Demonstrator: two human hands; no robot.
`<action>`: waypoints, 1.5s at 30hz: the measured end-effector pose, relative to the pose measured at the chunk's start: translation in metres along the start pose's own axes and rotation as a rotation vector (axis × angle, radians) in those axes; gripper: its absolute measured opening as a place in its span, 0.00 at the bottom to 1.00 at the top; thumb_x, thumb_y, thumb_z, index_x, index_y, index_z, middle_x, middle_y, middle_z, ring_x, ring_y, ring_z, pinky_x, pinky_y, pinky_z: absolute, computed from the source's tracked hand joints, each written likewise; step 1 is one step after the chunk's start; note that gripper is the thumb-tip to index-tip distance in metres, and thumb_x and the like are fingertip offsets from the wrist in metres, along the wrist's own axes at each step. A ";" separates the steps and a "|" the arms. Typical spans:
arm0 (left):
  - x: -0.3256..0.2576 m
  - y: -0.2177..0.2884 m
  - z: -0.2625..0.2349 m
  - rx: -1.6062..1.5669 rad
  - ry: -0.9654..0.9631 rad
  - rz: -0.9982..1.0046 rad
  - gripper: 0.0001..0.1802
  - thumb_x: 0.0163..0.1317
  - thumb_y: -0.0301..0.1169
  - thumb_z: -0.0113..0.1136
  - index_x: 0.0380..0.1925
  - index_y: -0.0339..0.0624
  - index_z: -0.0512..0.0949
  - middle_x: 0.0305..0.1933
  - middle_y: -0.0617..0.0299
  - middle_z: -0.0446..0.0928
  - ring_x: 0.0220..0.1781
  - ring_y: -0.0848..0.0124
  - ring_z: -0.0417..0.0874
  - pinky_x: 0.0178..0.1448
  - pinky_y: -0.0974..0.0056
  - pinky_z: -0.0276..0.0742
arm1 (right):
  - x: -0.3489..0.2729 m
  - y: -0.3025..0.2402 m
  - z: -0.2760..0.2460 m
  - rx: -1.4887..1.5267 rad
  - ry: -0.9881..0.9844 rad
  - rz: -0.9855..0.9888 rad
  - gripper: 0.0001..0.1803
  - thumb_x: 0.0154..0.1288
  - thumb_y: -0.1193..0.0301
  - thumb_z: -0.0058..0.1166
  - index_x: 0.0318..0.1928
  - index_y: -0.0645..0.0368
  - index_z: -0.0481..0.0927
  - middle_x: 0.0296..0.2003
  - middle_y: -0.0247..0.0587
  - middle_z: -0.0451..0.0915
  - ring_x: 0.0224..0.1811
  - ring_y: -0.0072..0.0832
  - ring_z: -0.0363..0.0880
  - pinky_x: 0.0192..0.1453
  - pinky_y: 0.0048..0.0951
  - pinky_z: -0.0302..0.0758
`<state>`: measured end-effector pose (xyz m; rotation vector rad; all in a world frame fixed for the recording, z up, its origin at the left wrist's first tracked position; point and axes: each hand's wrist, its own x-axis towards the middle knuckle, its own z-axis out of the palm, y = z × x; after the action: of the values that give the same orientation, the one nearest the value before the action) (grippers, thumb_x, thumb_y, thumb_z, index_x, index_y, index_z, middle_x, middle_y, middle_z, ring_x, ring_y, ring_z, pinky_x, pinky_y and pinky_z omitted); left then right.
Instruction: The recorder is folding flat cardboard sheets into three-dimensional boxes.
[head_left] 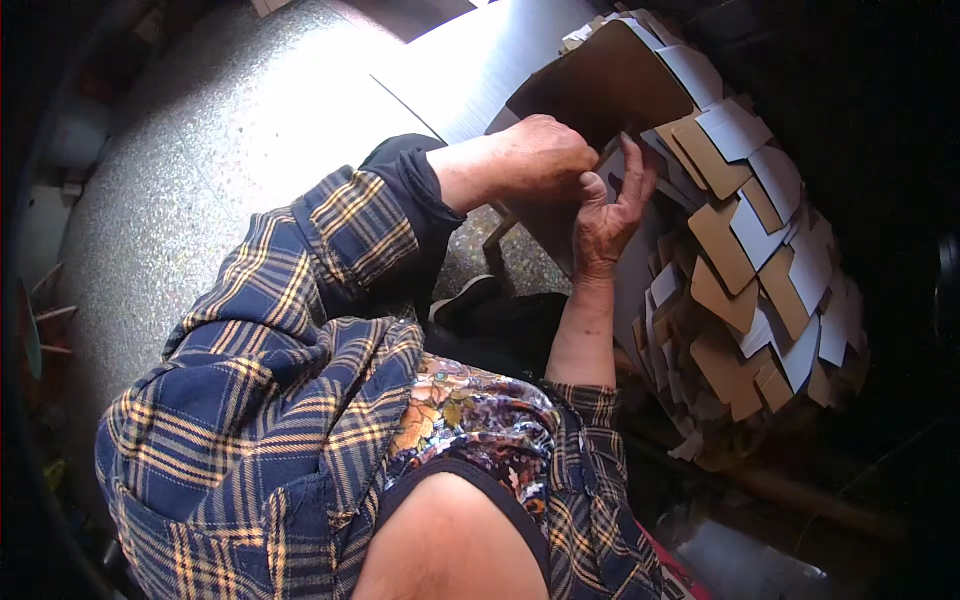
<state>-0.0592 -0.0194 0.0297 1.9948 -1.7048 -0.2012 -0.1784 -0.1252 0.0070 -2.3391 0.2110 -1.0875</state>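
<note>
My left hand (548, 158) is closed, with its knuckles up, at the near edge of a large brown cardboard sheet (620, 70). What its fingers grip is hidden. My right hand (608, 225) is just to the right and a little nearer, palm partly turned to me. Its thumb and forefinger point up and stand apart. A pale cardboard piece shows behind those fingers, but whether they touch it I cannot tell. Close by on the right rises a big heap of flat cardboard pieces (725, 250), brown on some faces and white on others, overlapping like scales.
A smooth pale surface (480, 70) lies beyond my left hand, glaring with light. Speckled floor (170, 220) spreads on the left. My dark shoe (465, 298) shows below my hands. A clear plastic sheet (745, 560) lies at the lower right. The far right is dark.
</note>
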 end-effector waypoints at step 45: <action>-0.116 0.162 -0.117 -0.795 1.498 1.084 0.10 0.54 0.31 0.65 0.37 0.53 0.80 0.44 0.67 0.76 0.49 0.70 0.74 0.58 0.62 0.67 | -0.039 0.051 0.058 0.222 0.037 0.361 0.22 0.63 0.71 0.44 0.56 0.69 0.70 0.53 0.55 0.73 0.59 0.47 0.70 0.66 0.36 0.62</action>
<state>-0.1759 0.1103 0.1816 0.1480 -1.0388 0.7000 -0.1567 -0.1304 -0.0764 -1.9880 0.4800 -0.9231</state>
